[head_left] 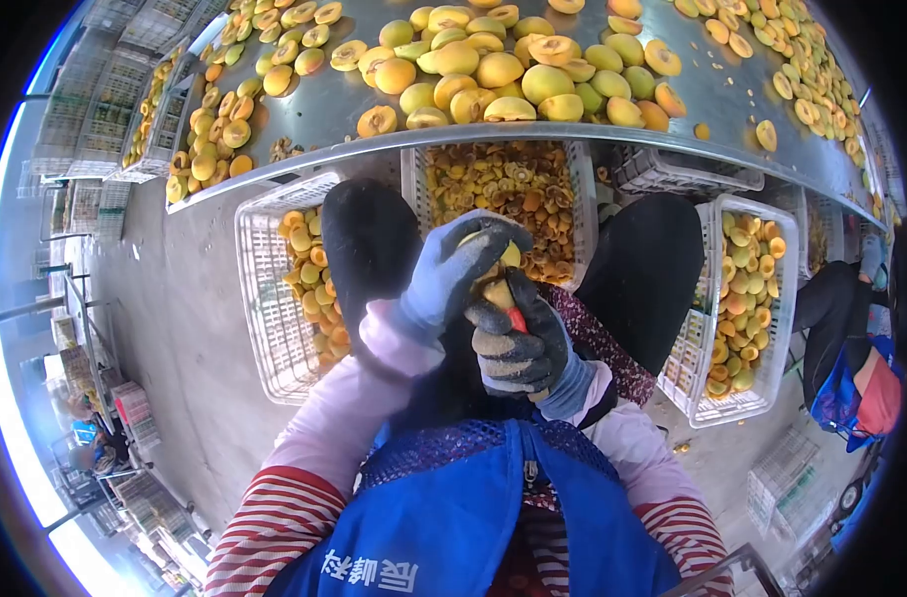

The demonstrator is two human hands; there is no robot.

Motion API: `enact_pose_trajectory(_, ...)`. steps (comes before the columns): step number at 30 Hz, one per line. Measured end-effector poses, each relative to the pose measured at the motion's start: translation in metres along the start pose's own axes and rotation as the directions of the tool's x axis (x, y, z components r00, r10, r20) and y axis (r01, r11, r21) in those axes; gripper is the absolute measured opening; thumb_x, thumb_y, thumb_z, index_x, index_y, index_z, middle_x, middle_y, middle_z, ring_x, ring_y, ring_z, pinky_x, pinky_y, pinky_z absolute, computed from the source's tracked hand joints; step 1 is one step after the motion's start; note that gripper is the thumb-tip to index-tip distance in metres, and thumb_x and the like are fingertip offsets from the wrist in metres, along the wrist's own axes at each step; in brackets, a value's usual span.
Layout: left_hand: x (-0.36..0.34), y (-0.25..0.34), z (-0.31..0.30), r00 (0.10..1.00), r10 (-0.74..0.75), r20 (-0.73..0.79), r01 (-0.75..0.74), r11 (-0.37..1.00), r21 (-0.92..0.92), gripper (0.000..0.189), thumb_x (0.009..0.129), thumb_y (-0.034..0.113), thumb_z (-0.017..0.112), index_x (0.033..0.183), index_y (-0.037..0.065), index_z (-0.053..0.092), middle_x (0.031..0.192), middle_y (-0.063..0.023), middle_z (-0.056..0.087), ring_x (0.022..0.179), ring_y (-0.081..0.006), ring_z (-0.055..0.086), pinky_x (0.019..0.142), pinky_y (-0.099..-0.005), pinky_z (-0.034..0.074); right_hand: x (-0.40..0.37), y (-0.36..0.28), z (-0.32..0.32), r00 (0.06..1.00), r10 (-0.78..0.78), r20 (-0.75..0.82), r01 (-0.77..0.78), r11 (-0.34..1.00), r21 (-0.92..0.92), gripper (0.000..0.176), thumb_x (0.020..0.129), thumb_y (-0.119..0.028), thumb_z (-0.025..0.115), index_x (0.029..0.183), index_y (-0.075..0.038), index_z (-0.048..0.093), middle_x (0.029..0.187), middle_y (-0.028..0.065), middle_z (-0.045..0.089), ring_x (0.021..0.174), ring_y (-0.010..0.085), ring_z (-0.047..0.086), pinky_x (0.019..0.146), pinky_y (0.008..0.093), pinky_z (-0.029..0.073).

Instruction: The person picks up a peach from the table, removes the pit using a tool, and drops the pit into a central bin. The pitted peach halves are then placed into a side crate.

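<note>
My left hand, in a blue-grey glove with dark coated fingers, is closed around a yellow peach piece. Most of the fruit is hidden by the fingers. Just below it, my right hand, gloved the same way, is wrapped around a small tool with a red handle. The tool's working end is against or close to the fruit, and I cannot make out its shape. Both hands are above my lap, over the near end of a white crate full of peach scraps.
A metal table ahead bears piles of halved peaches. White crates of peach halves stand on the floor at left and right. Another person sits at far right. Stacked crates stand far left.
</note>
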State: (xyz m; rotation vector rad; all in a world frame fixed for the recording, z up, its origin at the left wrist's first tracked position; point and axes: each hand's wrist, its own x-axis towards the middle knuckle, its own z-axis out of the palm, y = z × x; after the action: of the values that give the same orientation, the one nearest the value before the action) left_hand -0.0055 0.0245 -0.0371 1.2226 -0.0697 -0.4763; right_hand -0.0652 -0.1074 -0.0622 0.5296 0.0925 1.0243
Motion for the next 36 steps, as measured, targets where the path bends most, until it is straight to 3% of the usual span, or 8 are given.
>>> enact_pose_trajectory(6, -0.007, -0.015, 0.001, 0.984, -0.074, -0.163, 0.056, 0.992, -0.115, 0.028, 0.092, 0.021, 0.052, 0.102, -0.003, 0.063, 0.094, -0.0081, 0.064, 0.085, -0.0133, 0.058, 0.079, -0.0263, 0.046, -0.002, -0.003, -0.027, 0.991, 0.056, 0.120, -0.057, 0.998, 0.004, 0.058, 0.095, -0.060, 0.030, 0.101, -0.008, 0.055, 0.059, -0.0009, 0.039, 0.041, 0.0121, 0.035, 0.036, 0.0280, 0.030)
enact_pose_trajectory(11, 0.006, 0.005, -0.015, 0.970, 0.134, 0.203, -0.192, 0.934, 0.301, 0.031, 0.091, 0.022, 0.053, 0.104, -0.004, 0.062, 0.096, -0.0094, 0.065, 0.087, -0.0148, 0.059, 0.081, -0.0274, 0.046, 0.001, 0.005, -0.001, 1.000, 0.010, -0.008, -0.010, 1.000, -0.003, 0.046, 0.094, -0.051, 0.045, 0.091, -0.005, 0.049, 0.052, -0.0017, 0.043, 0.032, 0.0047, 0.035, 0.028, 0.0212, 0.032)
enact_pose_trajectory(14, 0.009, 0.000, -0.021, 0.961, 0.026, 0.275, -0.073, 0.984, 0.164, 0.033, 0.089, 0.023, 0.053, 0.105, -0.005, 0.061, 0.097, -0.0107, 0.065, 0.088, -0.0151, 0.059, 0.082, -0.0275, 0.045, 0.007, 0.009, 0.002, 0.997, 0.041, 0.068, -0.047, 0.994, 0.096, 0.045, 0.095, -0.050, 0.045, 0.088, -0.006, 0.047, 0.052, -0.0018, 0.043, 0.032, 0.0050, 0.035, 0.028, 0.0213, 0.032)
enact_pose_trajectory(19, -0.010, -0.018, -0.007, 0.931, -0.210, -0.300, 0.030, 0.860, -0.510, 0.035, 0.095, 0.031, 0.046, 0.107, 0.001, 0.060, 0.087, -0.0084, 0.064, 0.079, -0.0196, 0.063, 0.073, -0.0283, 0.052, -0.007, 0.001, 0.009, 0.980, -0.189, 0.067, 0.195, 0.974, -0.114, 0.047, 0.095, -0.052, 0.042, 0.091, -0.005, 0.049, 0.057, -0.0018, 0.044, 0.038, 0.0075, 0.039, 0.036, 0.0248, 0.037)
enact_pose_trajectory(25, -0.040, 0.020, -0.086, 0.777, 0.350, -0.523, -0.299, 0.937, 0.183, 0.032, 0.097, 0.023, 0.046, 0.118, 0.001, 0.056, 0.104, -0.0130, 0.061, 0.098, -0.0181, 0.059, 0.085, -0.0303, 0.048, -0.013, -0.023, -0.028, 0.929, -0.232, -0.288, 0.195, 0.969, -0.151, 0.055, 0.092, -0.060, 0.040, 0.096, -0.008, 0.057, 0.061, -0.0007, 0.040, 0.044, 0.0107, 0.036, 0.040, 0.0265, 0.035)
enact_pose_trajectory(28, -0.055, 0.037, -0.170, 0.663, 0.620, -0.420, 0.252, 0.344, 0.905, 0.028, 0.091, 0.015, 0.055, 0.116, 0.003, 0.060, 0.099, -0.0141, 0.063, 0.092, -0.0204, 0.061, 0.079, -0.0301, 0.049, -0.007, -0.019, -0.011, 0.846, -0.307, -0.436, 0.174, 0.931, -0.320, 0.054, 0.092, -0.061, 0.040, 0.094, -0.009, 0.056, 0.061, -0.0001, 0.042, 0.043, 0.0115, 0.037, 0.039, 0.0260, 0.035)
enact_pose_trajectory(33, 0.026, 0.072, -0.156, 0.723, 0.573, -0.386, 0.241, 0.314, 0.918, 0.021, 0.085, 0.019, 0.065, 0.099, 0.004, 0.067, 0.094, -0.0116, 0.065, 0.080, -0.0240, 0.065, 0.072, -0.0320, 0.051, 0.004, -0.033, -0.023, 0.694, -0.391, -0.605, 0.182, 0.908, -0.378, 0.054, 0.088, -0.065, 0.044, 0.090, -0.012, 0.057, 0.057, -0.0008, 0.045, 0.042, 0.0138, 0.042, 0.038, 0.0274, 0.035)
enact_pose_trajectory(36, 0.113, 0.066, -0.168, 0.871, 0.383, -0.309, 0.354, -0.051, 0.934, 0.048, 0.076, 0.041, 0.069, 0.112, 0.010, 0.062, 0.105, -0.0135, 0.065, 0.097, -0.0290, 0.062, 0.084, -0.0383, 0.047, 0.013, -0.041, -0.022, 0.648, -0.393, -0.653, 0.113, 0.896, -0.429, 0.054, 0.086, -0.066, 0.045, 0.089, -0.013, 0.057, 0.057, -0.0006, 0.049, 0.043, 0.0140, 0.046, 0.038, 0.0276, 0.038)
